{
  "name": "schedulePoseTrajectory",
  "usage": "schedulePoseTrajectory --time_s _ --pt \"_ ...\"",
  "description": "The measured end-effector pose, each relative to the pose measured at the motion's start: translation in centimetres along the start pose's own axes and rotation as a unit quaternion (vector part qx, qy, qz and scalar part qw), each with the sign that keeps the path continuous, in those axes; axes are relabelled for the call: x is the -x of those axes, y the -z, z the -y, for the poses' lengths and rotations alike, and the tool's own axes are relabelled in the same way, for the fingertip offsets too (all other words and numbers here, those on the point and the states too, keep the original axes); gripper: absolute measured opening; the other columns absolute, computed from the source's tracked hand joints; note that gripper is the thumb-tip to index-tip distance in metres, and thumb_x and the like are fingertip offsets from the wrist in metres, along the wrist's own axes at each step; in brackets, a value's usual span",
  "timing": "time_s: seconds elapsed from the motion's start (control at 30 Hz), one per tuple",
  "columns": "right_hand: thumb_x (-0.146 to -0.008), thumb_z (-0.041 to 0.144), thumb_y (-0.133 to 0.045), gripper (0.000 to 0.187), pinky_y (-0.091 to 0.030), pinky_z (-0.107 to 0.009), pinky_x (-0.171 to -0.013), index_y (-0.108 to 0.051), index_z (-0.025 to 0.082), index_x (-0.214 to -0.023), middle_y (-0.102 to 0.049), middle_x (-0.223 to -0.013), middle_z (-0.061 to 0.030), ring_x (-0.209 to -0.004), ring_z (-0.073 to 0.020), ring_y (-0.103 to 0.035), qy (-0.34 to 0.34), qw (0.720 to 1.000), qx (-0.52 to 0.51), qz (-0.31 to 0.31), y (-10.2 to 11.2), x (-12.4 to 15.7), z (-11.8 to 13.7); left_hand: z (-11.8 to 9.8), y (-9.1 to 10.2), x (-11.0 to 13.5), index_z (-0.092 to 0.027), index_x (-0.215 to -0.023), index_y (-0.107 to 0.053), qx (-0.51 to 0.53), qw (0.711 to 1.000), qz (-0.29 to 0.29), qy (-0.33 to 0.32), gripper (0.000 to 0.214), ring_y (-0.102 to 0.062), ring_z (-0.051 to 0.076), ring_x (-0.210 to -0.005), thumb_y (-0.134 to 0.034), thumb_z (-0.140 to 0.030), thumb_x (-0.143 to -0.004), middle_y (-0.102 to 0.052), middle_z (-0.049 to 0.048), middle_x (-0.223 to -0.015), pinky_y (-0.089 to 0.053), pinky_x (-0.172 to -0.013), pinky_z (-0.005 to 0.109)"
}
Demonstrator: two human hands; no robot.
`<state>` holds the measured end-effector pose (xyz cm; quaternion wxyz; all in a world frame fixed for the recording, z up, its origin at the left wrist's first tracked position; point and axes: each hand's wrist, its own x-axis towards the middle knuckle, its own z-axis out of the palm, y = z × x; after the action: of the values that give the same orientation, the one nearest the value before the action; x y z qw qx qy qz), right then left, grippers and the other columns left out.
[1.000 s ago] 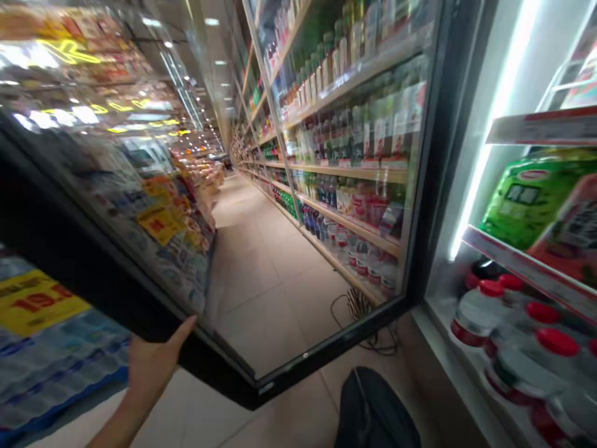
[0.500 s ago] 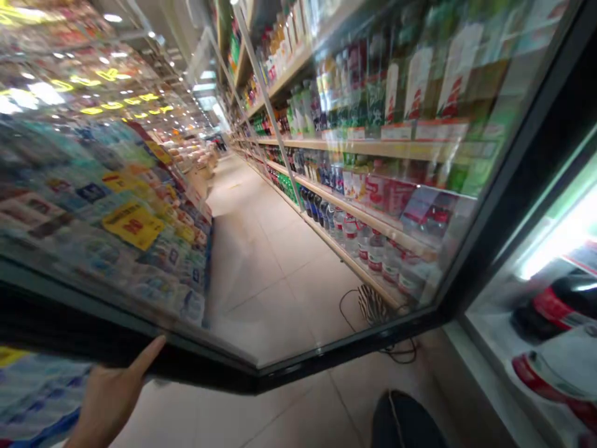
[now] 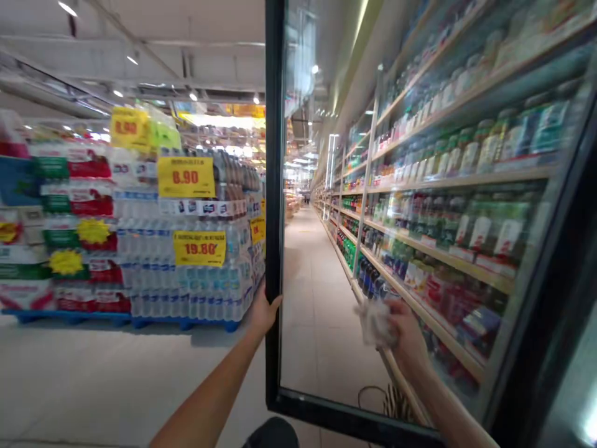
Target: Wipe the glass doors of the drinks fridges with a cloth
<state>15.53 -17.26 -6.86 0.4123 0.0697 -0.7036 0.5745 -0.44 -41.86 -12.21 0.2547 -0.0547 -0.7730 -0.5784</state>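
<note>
The glass cooler door (image 3: 420, 205) stands swung open, long axis vertical, with its pane directly ahead of the person. The left hand (image 3: 267, 308) is closed around the door's black frame edge (image 3: 273, 186). The right hand (image 3: 410, 339), the one nearer the pane, grips a white cloth (image 3: 373, 322) at the lower glass; blur hides whether they touch. Behind the glass are drink shelves (image 3: 448, 255) and a tiled aisle floor (image 3: 317, 298). Well to the left stand bottled-water packs (image 3: 196, 280) under yellow price signs (image 3: 186, 177).
</note>
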Motion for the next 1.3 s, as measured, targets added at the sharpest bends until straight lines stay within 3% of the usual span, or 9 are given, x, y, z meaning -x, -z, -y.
schedulePoseTrajectory --time_s 0.17,0.4,0.5,0.57,0.7,0.83,1.07,1.2,1.3 --pt "-0.084 0.023 -0.043 0.021 -0.035 -0.046 -0.103 -0.057 0.018 -0.099 -0.052 -0.123 -0.0126 -0.12 -0.0235 -0.045 0.402 0.892 0.205 -0.04 -9.0 -11.2 7.3 0.2 1.6 2.4 -0.015 -0.122 -0.045 -0.009 0.998 -0.005 -0.057 0.053 -0.047 0.024 -0.122 -0.059 -0.022 -0.072 -0.056 0.0117 -0.123 -0.034 -0.105 0.041" --pt "-0.085 0.015 -0.042 0.04 -0.031 -0.041 -0.106 -0.052 0.016 -0.123 -0.049 -0.133 -0.0102 -0.128 -0.0223 -0.036 0.539 0.699 0.385 0.269 -11.2 -3.7 -3.1 -0.7 2.5 3.6 -0.011 -0.131 -0.034 -0.047 0.985 -0.066 -0.155 0.064 -0.037 0.028 -0.129 -0.058 -0.022 -0.073 -0.043 0.0176 -0.135 -0.029 -0.108 0.045" --pt "-0.08 0.012 -0.046 0.034 -0.031 -0.046 -0.104 -0.062 0.023 -0.108 -0.061 -0.117 -0.0077 -0.118 -0.0232 -0.046 0.49 0.785 0.322 0.199 -10.0 -4.9 -2.5 -5.4 2.2 4.1 -0.016 -0.134 -0.031 -0.043 0.931 -0.142 -0.332 0.06 -0.023 0.026 -0.136 -0.053 -0.019 -0.077 -0.03 0.0148 -0.144 -0.02 -0.111 0.048" --pt "-0.078 0.01 -0.044 0.034 -0.035 -0.045 -0.1 -0.065 0.021 -0.102 -0.062 -0.113 -0.0079 -0.112 -0.0233 -0.049 0.422 0.861 0.261 0.11 -9.4 -6.5 0.1 -9.1 1.8 4.2 -0.021 -0.134 -0.033 -0.007 0.913 -0.072 -0.402 0.059 -0.025 0.024 -0.135 -0.051 -0.015 -0.078 -0.029 0.0113 -0.145 -0.021 -0.111 0.047" --pt "-0.074 0.019 -0.04 0.025 -0.047 -0.026 -0.06 -0.062 0.017 -0.085 -0.062 -0.071 -0.0017 -0.064 -0.0134 -0.056 0.155 0.982 0.005 0.107 -8.5 -5.4 3.9 -13.8 1.2 4.3 -0.025 -0.135 -0.031 0.222 0.941 0.123 -0.222 0.074 -0.035 0.025 -0.13 -0.06 -0.02 -0.068 -0.033 0.0089 -0.143 -0.037 -0.101 0.04" --pt "-0.06 0.027 -0.05 0.019 -0.038 -0.02 -0.046 -0.056 0.018 -0.076 -0.054 -0.059 0.0043 -0.051 -0.0094 -0.047 -0.141 0.952 -0.248 0.109 -6.9 -2.0 4.1 -13.4 0.6 6.0 -0.018 -0.107 -0.055 0.289 0.881 0.375 0.011 0.055 -0.06 0.016 -0.079 -0.072 -0.033 -0.057 -0.063 0.0047 -0.094 -0.048 -0.062 0.024" --pt "-0.069 0.014 -0.041 0.036 -0.048 -0.027 -0.068 -0.059 0.018 -0.1 -0.065 -0.086 -0.0024 -0.074 -0.014 -0.058 0.092 0.991 0.068 -0.065 -3.4 0.2 1.9 -10.2 -1.8 9.3 -0.014 -0.059 -0.053 0.217 0.916 0.319 0.113 0.042 -0.039 0.005 -0.042 -0.075 -0.048 -0.05 -0.048 -0.0065 -0.047 -0.027 -0.041 0.017" --pt "-0.079 0.011 -0.036 0.037 -0.044 -0.036 -0.094 -0.059 0.018 -0.108 -0.065 -0.106 -0.0073 -0.105 -0.0175 -0.055 0.286 0.928 0.229 0.064 -3.8 5.6 -0.3 -8.9 -2.3 11.0 -0.014 -0.068 -0.059 0.299 0.894 0.268 0.199 0.028 -0.049 0.007 -0.049 -0.074 -0.03 -0.051 -0.058 -0.0042 -0.057 -0.036 -0.045 0.017" --pt "-0.081 0.021 -0.045 0.044 -0.037 -0.045 -0.103 -0.05 0.012 -0.123 -0.051 -0.13 -0.0131 -0.126 -0.0254 -0.039 0.273 0.893 0.314 0.169 -4.5 8.8 -1.6 -8.7 -2.0 12.5 -0.015 -0.076 -0.061 0.377 0.836 0.275 0.29 0.016 -0.056 0.009 -0.058 -0.062 -0.026 -0.064 -0.064 -0.0008 -0.068 -0.045 -0.053 0.019"
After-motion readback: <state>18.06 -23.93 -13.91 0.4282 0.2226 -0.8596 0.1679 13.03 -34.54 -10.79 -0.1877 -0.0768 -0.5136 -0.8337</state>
